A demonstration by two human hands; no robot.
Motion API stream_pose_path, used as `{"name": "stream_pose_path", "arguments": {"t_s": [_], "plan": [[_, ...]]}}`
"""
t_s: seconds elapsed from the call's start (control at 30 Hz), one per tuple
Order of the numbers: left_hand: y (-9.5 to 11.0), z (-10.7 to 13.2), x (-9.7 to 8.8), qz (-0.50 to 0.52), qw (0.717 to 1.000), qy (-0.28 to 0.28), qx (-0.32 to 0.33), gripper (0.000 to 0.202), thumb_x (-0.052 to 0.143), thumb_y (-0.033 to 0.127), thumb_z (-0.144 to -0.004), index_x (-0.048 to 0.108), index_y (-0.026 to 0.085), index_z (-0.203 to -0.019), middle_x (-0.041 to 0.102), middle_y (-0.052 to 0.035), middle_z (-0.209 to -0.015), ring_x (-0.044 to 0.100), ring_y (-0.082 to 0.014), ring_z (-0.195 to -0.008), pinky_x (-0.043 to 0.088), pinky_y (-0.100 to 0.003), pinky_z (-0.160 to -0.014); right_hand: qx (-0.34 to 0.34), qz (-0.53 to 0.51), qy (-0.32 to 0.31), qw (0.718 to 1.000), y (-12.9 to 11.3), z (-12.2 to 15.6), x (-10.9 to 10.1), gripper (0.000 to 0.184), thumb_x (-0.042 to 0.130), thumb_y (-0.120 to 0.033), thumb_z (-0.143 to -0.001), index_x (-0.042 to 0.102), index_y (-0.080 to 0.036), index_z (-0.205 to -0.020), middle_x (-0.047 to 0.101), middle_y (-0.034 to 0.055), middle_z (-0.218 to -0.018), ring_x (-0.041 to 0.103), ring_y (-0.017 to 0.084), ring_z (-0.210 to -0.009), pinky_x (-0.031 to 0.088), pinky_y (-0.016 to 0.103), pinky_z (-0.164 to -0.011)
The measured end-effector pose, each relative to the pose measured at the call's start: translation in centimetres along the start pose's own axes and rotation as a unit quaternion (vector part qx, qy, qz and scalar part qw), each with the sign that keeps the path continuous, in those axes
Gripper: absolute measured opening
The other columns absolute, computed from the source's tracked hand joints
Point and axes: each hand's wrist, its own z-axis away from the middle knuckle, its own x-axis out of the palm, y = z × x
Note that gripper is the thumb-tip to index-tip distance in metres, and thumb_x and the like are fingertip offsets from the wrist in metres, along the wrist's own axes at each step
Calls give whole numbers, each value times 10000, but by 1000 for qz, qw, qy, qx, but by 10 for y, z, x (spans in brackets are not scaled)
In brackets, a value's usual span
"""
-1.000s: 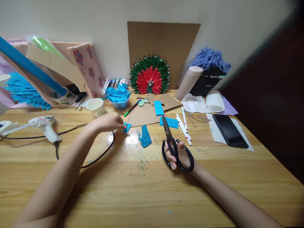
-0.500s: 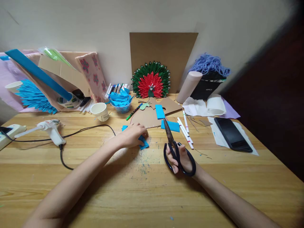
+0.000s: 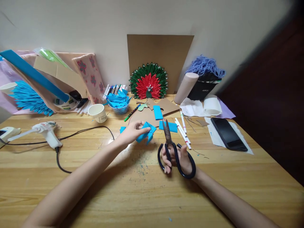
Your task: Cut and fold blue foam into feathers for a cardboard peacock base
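My left hand (image 3: pixel 133 130) pinches a folded blue paper piece (image 3: pixel 147 133) and holds it just above the wooden table (image 3: pixel 142 190). My right hand (image 3: pixel 178 156) has its fingers through the black handles of a pair of scissors (image 3: pixel 171 148), blades pointing away and slightly apart, just right of the blue piece. A small blue scrap (image 3: pixel 122 129) lies left of my left hand. Two more blue paper rectangles (image 3: pixel 158 112) lie on a brown cardboard cut-out (image 3: pixel 142 117) behind.
A glue gun (image 3: pixel 46 131) with its black cord lies at left. A paper cup (image 3: pixel 98 112), a bowl of blue paper bits (image 3: pixel 118 103), markers (image 3: pixel 182 128), a red-green peacock fan (image 3: pixel 149 81), a phone (image 3: pixel 226 133) and a yarn bin (image 3: pixel 205 80) crowd the far edge.
My left hand left the small scrap, moved right onto the folded blue piece and lifted it off the table. My right hand shifted the scissors slightly toward it.
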Motion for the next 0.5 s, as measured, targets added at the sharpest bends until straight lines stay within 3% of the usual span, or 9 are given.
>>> {"name": "stream_pose_path", "arguments": {"t_s": [0.1,0.2,0.33,0.5], "plan": [[-3,7,9,63,998,-31,-5,363,752,226,-597,592,135,-910,643,-29,-788,585,-121,-710,444,-245,-670,11,46,47,998,-6,2,8,734,356,-864,-590,478,-171,-796,553,-22,-531,593,138,-433,525,290,-497],[-5,15,18,86,994,-70,-11,396,749,217,-618,620,147,-984,659,-43,-860,597,-131,-757,456,-260,-716,-22,118,95,988,-12,-1,9,519,534,-685,-703,474,-179,-803,601,-1,-618,621,143,-516,512,268,-517],[-11,17,24,95,991,-93,-20,310,715,280,-676,641,135,-940,675,-80,-943,616,-159,-824,463,-288,-781,-81,161,154,972,-20,-7,3,435,742,-470,-621,442,-199,-781,578,-45,-574,607,141,-487,503,275,-511],[-26,10,30,20,989,-144,-19,244,678,327,-697,655,138,-850,686,-64,-841,610,-153,-749,463,-277,-725,-129,178,253,942,-30,-11,-3,480,801,-443,-519,435,-200,-712,567,-51,-546,568,129,-452,465,261,-459]]}}
